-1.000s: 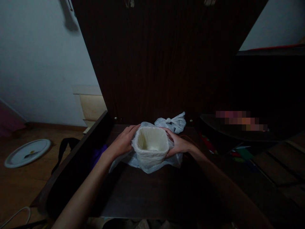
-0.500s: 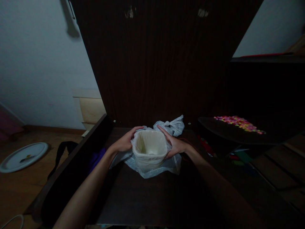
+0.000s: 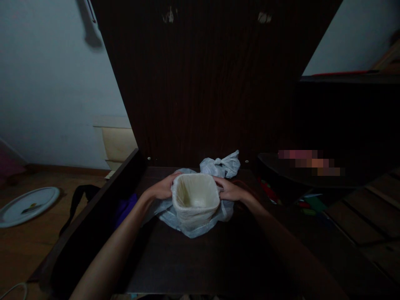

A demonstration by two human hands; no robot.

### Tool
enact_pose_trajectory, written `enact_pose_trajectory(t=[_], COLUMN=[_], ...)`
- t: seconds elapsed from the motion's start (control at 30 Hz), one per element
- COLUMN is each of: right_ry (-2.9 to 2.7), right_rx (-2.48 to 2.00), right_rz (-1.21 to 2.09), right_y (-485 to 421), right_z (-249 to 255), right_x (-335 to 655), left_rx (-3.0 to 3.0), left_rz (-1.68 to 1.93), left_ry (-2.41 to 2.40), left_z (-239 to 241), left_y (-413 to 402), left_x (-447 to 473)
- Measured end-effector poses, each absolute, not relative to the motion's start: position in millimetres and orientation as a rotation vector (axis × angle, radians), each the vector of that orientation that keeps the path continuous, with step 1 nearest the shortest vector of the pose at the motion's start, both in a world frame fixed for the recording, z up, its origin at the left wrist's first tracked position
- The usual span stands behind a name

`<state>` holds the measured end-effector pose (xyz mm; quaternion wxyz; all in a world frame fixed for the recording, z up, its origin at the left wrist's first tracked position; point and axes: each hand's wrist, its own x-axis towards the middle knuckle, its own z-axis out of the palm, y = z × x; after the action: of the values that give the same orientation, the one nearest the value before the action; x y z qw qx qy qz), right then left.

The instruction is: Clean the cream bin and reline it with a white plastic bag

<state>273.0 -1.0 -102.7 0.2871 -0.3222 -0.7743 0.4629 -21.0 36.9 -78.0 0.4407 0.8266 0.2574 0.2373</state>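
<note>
A small whitish trash bin (image 3: 196, 208) stands upright on the dark wooden surface (image 3: 181, 262). A thin translucent plastic bag (image 3: 191, 230) lines it, is folded over its rim and hangs loosely around its base. Gripping the left side of the bin, with bag film under the fingers, is my left hand (image 3: 163, 187). On the opposite side my right hand (image 3: 230, 190) clasps the bin and the bag, its fingertips partly hidden behind the rim. The inside of the bin looks bare. Just behind it lies a knotted white plastic bag (image 3: 220, 165).
A tall dark wooden panel (image 3: 206, 91) rises behind the bin. At left a low dark side board (image 3: 93, 221) borders the surface, with purple cloth (image 3: 126, 210) inside it. A round white lid-like object (image 3: 29, 206) lies on the floor. A dark rounded shelf (image 3: 271, 166) juts out at right.
The bin has come slightly nearer to me and its rim looks more squared. My fingers have moved from the rim's top to lower behind its sides.
</note>
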Motion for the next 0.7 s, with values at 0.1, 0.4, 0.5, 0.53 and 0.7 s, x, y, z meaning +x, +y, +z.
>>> enact_pose_trajectory(t=[0.1, 0.4, 0.5, 0.53, 0.7], right_ry=[-2.009, -1.928, -2.272, -2.346, -2.476], right_rx=[-0.924, -1.036, -0.977, -0.958, -1.019], right_rz=[1.039, -0.082, -0.265, -0.321, -0.483], right_y=[-17, -96, -114, -116, -115], right_z=[-110, -154, -164, -167, -174], right_x=[272, 270, 267, 266, 254], left_rx=[1.993, 1.928, 1.915, 1.909, 1.912], left_rz=[0.593, 0.673, 0.647, 0.622, 0.554], left_ry=[0.62, 0.713, 0.69, 0.683, 0.684], left_z=[-80, -91, -92, -92, -93], left_y=[34, 24, 21, 20, 18], left_x=[-23, -27, -26, -25, -25])
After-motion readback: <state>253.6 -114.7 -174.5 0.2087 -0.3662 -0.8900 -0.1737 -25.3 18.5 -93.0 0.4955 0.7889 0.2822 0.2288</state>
